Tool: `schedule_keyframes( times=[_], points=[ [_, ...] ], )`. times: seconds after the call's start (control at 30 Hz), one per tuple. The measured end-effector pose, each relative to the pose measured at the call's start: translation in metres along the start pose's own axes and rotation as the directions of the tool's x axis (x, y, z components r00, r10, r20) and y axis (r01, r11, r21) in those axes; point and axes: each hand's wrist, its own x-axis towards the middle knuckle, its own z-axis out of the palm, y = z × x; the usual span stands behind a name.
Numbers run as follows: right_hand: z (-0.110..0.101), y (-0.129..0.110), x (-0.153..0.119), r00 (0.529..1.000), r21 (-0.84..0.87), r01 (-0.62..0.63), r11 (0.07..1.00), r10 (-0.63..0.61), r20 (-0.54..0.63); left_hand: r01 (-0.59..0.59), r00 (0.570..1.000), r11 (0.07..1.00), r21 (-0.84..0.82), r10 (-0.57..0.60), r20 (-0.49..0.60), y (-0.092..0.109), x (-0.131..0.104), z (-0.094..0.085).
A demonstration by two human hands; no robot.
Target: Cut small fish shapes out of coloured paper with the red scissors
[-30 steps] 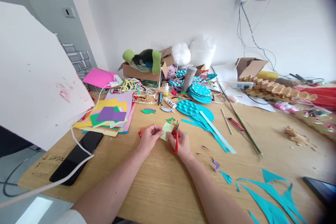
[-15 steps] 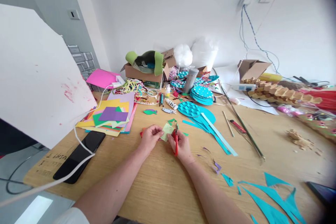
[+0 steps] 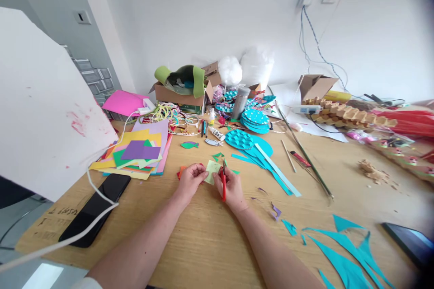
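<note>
Between thumb and fingers, my left hand (image 3: pixel 191 182) pinches a small piece of pale green paper (image 3: pixel 212 170). My right hand (image 3: pixel 232 188) is closed around red-handled scissors (image 3: pixel 224 184), their blades pointing away from me beside the paper's right edge. The right fingertips also seem to touch the paper. Under and beside my left hand lies some red-orange paper (image 3: pixel 181 170). Green paper scraps (image 3: pixel 217 156) rest just beyond my hands. Farther back are a green and purple paper fish (image 3: pixel 189 145) and a white fish-shaped cutout (image 3: pixel 214 142).
Coloured paper sheets (image 3: pixel 127 137) and a black phone (image 3: pixel 98 207) lie to the left. Turquoise paper strips (image 3: pixel 276 167), a red utility knife (image 3: pixel 300 159) and a long stick (image 3: pixel 305 153) are on the right. Turquoise offcuts (image 3: pixel 349 253) spread at the front right. A grey bottle (image 3: pixel 241 103) stands behind.
The whole scene has shifted slightly left as the camera turned a little right. My hands keep the same hold on the paper and the scissors.
</note>
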Motion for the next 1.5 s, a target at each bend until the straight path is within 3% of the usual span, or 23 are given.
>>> schedule_keyframes(
  times=[0.37, 0.63, 1.17, 1.5],
  points=[
    [0.000, 0.007, -0.001, 1.000, -0.014, 0.016, 1.000, -0.016, -0.021, 0.031, 0.999, 0.997, -0.076, -0.030, 0.012, 0.002, 0.000, 0.002],
    [-0.011, 0.000, 0.001, 0.983, 0.045, -0.129, 0.991, 0.134, -0.128, 0.133, 0.988, 0.971, -0.198, -0.145, -0.046, 0.003, 0.005, -0.002],
    [-0.006, 0.000, -0.004, 0.979, 0.060, -0.193, 0.979, 0.197, -0.051, 0.119, 0.991, 0.949, -0.291, -0.132, -0.027, -0.001, 0.006, -0.004],
    [-0.005, 0.000, -0.005, 0.988, 0.017, -0.151, 0.988, 0.152, -0.022, 0.071, 0.991, 0.948, -0.309, -0.102, -0.083, -0.001, 0.002, -0.002]
  ],
)
